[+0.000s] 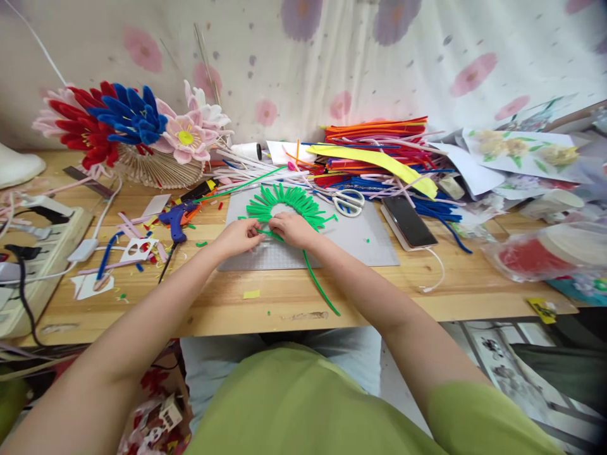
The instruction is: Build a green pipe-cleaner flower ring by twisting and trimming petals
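Note:
Both hands work close together over a grey cutting mat (379, 243). My left hand (241, 236) pinches a green pipe cleaner (320, 287), whose loose end trails from under my right hand toward the table's front edge. My right hand (290, 229) is closed on the same pipe cleaner, its fingertips partly hidden. Just behind the hands lies a fan of looped green pipe cleaners (303, 201), arranged in an arc on the mat. White-handled scissors (349, 203) rest at the mat's back right, and a blue glue gun (177, 221) lies left of my left hand.
Bundles of coloured pipe cleaners (379, 136) are heaped along the back. Fluffy flowers (133, 120) stand at back left, above scraps. A power strip (42, 278) with cables occupies the left edge. A phone (408, 221) with a white cable and a plastic-wrapped container (535, 253) sit right.

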{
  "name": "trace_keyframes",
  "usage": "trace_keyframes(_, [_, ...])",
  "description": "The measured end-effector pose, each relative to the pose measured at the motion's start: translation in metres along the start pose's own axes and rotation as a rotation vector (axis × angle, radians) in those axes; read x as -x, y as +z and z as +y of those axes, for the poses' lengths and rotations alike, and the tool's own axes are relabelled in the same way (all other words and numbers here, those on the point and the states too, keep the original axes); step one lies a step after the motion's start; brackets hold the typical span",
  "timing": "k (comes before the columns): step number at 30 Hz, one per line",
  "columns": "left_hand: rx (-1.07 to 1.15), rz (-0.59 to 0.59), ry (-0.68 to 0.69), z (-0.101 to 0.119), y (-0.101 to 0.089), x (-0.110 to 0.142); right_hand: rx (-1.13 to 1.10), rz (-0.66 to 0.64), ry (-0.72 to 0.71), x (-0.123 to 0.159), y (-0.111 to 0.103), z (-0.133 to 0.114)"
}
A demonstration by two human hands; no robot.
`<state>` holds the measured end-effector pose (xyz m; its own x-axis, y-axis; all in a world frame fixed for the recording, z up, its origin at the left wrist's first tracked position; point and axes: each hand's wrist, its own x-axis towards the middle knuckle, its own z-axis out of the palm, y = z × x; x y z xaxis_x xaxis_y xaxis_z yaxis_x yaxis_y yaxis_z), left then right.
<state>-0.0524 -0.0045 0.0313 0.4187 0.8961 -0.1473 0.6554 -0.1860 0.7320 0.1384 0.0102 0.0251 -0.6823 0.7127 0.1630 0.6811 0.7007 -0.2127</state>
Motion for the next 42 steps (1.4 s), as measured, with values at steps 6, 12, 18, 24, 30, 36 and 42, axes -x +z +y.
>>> trace_keyframes(6, [-0.224,0.032,-0.054,0.011,-0.002,0.009,-0.018,-0.053,0.013,-0.003,0.001,0.004])
trace_keyframes(12, [-0.479,0.200,0.014,0.037,0.012,0.005,-0.063,-0.002,0.006,-0.002,0.002,0.003])
trace_keyframes(18, [-0.203,0.013,0.028,0.019,0.020,-0.008,-0.071,0.002,0.004,0.001,0.004,0.008])
trace_keyframes(24, [-0.084,0.024,0.044,0.007,0.025,-0.011,-0.111,0.012,-0.066,0.003,0.009,0.015])
trace_keyframes(30, [-0.054,0.093,0.098,0.000,0.034,-0.014,-0.136,0.004,-0.103,0.006,0.006,0.016])
trace_keyframes(36, [-0.083,0.118,0.102,0.002,0.036,-0.012,-0.114,-0.019,-0.087,0.009,0.003,0.015])
trace_keyframes(42, [-0.232,0.103,0.089,0.006,0.035,-0.010,-0.113,-0.055,-0.094,0.011,-0.002,0.012])
